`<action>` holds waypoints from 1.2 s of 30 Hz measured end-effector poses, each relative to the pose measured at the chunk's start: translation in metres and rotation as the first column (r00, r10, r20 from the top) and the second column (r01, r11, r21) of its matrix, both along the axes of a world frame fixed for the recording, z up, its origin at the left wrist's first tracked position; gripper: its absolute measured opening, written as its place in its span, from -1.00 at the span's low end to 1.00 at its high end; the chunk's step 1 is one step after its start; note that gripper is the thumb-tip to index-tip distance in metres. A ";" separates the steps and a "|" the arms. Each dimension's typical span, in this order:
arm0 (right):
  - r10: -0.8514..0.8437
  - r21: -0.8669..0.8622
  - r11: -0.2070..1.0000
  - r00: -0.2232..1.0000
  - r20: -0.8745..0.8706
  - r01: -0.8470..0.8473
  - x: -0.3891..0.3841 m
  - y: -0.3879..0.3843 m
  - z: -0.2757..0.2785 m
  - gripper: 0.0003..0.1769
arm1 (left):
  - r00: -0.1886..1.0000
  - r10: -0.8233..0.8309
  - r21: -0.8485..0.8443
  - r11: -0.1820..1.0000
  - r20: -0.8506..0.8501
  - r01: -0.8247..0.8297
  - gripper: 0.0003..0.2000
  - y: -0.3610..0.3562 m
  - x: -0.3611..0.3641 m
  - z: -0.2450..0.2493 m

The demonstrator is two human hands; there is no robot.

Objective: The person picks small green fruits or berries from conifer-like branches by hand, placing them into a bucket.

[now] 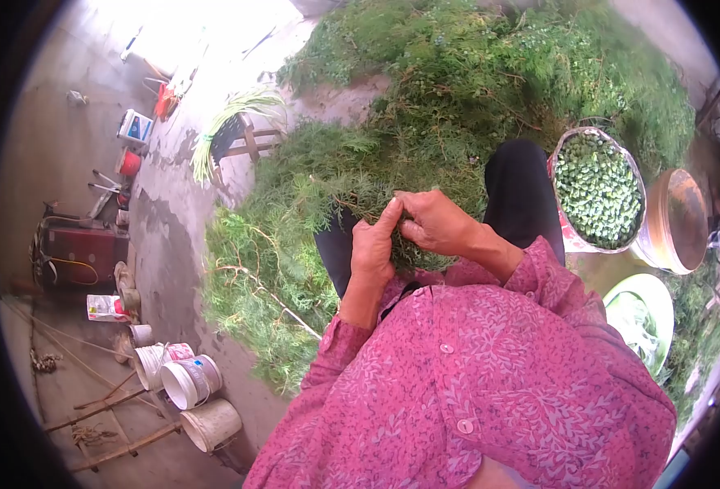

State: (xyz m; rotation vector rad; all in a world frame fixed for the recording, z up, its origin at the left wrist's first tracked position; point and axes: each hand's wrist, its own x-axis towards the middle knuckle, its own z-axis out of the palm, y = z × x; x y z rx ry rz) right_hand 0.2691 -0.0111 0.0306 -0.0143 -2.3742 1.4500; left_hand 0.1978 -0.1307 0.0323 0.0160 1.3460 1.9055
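My left hand (370,244) and my right hand (441,223) meet in front of my lap, thumbs and fingertips close together. Both are closed on a leafy evergreen branch (335,194), whose feathery green foliage spreads out to the left over my knee. The exact spot between my fingertips is hidden. Beyond my hands lies a large heap of cut evergreen branches (466,90). To the right of my knee stands a bucket (561,228) filled with small green cones or berries (596,187).
A metal-looking bucket (661,244) and a pale green basin (663,314) stand at the right. Left, along the wall, are several white buckets (205,381), a wooden ladder (123,447) and a dark red box (79,254). A small wooden stool (254,145) with long green stalks (203,155) stands upper left.
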 end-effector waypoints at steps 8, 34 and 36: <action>-0.004 0.066 0.998 1.000 -0.017 0.005 0.003 0.001 -0.002 -0.79 | 0.981 0.100 0.007 0.995 -0.168 -0.100 -0.86 0.002 0.000 -0.009; -0.180 -0.507 0.839 0.980 0.083 0.197 0.000 0.022 0.003 -0.65 | 0.950 -0.008 0.138 0.990 0.314 -0.037 -0.77 -0.023 -0.031 0.013; -0.180 -0.410 0.892 0.981 0.067 0.192 -0.005 0.021 -0.004 -0.68 | 0.952 -0.003 0.129 0.991 0.307 -0.039 -0.78 -0.023 -0.030 0.016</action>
